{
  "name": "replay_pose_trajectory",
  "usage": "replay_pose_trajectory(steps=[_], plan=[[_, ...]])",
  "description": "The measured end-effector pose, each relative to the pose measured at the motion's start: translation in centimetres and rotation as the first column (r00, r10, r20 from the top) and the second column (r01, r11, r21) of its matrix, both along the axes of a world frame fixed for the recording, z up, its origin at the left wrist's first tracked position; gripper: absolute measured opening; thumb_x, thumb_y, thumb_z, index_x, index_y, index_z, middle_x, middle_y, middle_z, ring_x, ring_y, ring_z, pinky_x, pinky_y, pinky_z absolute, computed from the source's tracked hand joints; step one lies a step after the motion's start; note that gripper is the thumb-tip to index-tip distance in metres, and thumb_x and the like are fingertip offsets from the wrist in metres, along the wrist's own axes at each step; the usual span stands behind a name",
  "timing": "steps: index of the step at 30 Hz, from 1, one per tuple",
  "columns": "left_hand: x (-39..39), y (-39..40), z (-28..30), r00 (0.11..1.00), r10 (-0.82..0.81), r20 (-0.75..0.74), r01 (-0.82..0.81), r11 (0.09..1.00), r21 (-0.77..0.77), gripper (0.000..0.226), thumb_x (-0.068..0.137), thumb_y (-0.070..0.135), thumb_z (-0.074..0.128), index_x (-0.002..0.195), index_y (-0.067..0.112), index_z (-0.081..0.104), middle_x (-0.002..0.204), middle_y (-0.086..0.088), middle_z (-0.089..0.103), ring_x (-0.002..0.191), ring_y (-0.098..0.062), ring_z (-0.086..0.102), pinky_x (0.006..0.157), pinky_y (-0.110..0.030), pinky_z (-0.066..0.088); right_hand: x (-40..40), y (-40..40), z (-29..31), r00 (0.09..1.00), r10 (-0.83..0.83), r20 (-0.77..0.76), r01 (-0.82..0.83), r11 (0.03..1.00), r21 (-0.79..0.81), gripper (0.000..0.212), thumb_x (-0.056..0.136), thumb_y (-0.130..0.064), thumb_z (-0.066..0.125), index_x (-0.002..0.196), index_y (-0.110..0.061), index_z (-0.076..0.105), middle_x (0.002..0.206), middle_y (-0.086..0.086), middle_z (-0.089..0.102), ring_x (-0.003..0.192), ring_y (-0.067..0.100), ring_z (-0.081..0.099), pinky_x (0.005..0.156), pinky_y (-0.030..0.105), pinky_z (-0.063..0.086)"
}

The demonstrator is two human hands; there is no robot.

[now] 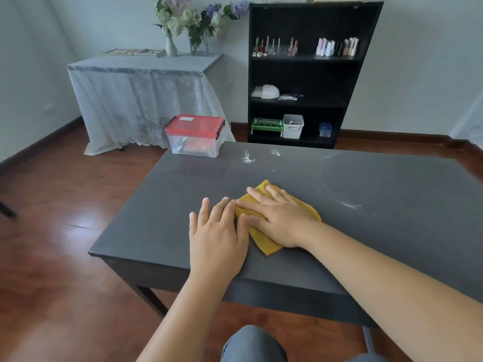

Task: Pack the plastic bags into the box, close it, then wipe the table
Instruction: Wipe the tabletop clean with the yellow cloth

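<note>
A yellow cloth [264, 244] lies on the dark grey table [366, 231], near its front middle. My right hand [274, 215] presses flat on the cloth with straight fingers. My left hand [218, 231] lies flat on the table just left of it, its fingertips touching the cloth's edge. A clear plastic box [194, 138] with a red lid stands closed at the table's far left corner, its latches down. Something pale and reddish shows through its wall. White powdery smears [248, 158] mark the far part of the table, and more streaks [349, 205] lie to the right.
A black bookshelf [308, 74] with small bottles and bins stands behind the table. A side table under a lace cloth [141, 100] with flower vases is at the back left. Wooden floor surrounds the table. My knee [253, 346] shows below the table's front edge.
</note>
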State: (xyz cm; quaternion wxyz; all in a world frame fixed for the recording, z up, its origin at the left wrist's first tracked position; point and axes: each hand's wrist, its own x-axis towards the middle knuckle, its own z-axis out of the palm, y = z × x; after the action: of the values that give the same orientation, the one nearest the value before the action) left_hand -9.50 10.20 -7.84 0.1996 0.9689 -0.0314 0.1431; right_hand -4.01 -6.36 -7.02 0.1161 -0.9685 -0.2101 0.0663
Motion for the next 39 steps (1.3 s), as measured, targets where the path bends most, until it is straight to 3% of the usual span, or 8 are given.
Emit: replay_pose_trajectory(steps=[4,6,19,27,39], plan=[[0.4,0.0,-0.1,0.995,0.016,-0.100,-0.017,1.000,-0.012,0.067,0.095,0.057,0.018,0.153,0.023,0.011,0.161,0.007,0.016,0.149,-0.021,0.003,0.118,-0.046,0.005,6.8,2.5,0.2,0.999,-0.041,-0.023,0.041,0.999,-0.014,0.048,0.098,-0.059,0.018,0.145,-0.056,0.017,0.161,-0.017,0.002,0.148,0.023,-0.006,0.118,0.043,-0.006],[0.5,-0.1,-0.2,0.991,0.010,-0.135,-0.010,1.000,-0.005,0.069,0.094,0.059,0.014,0.154,0.024,0.005,0.162,0.007,0.010,0.149,-0.019,-0.003,0.118,-0.046,0.001,9.9,3.3,0.3,0.996,-0.089,-0.029,0.088,0.996,-0.035,0.048,0.099,-0.057,0.018,0.146,-0.055,0.015,0.161,-0.015,0.001,0.148,0.024,-0.006,0.118,0.044,-0.006],[0.6,-0.1,-0.4,0.988,0.003,-0.152,0.002,0.999,0.032,0.070,0.092,0.065,0.007,0.153,0.031,0.006,0.161,0.015,0.005,0.148,-0.014,-0.008,0.116,-0.038,-0.007,18.1,1.7,1.0,0.942,-0.330,-0.059,0.324,0.942,-0.086,0.051,0.098,-0.057,0.012,0.149,-0.051,0.011,0.163,-0.009,-0.001,0.148,0.030,-0.008,0.117,0.049,-0.005],[0.5,-0.1,-0.3,0.987,-0.010,-0.162,0.011,1.000,0.006,0.073,0.090,0.065,0.008,0.153,0.030,0.009,0.161,0.014,0.008,0.148,-0.014,-0.006,0.118,-0.040,-0.001,16.4,-4.5,0.9,0.881,-0.473,-0.036,0.468,0.879,-0.096,0.054,0.096,-0.059,0.009,0.149,-0.050,0.010,0.163,-0.008,-0.001,0.147,0.032,-0.007,0.116,0.052,-0.004],[0.3,-0.1,-0.3,0.988,0.000,-0.152,0.001,1.000,0.008,0.071,0.091,0.063,0.014,0.153,0.027,0.014,0.160,0.012,0.015,0.148,-0.017,-0.002,0.118,-0.041,0.005,11.3,-18.2,0.7,0.710,-0.704,-0.030,0.697,0.708,-0.111,0.057,0.092,-0.064,0.007,0.148,-0.052,0.007,0.162,-0.009,0.000,0.147,0.033,-0.005,0.116,0.054,-0.003]])
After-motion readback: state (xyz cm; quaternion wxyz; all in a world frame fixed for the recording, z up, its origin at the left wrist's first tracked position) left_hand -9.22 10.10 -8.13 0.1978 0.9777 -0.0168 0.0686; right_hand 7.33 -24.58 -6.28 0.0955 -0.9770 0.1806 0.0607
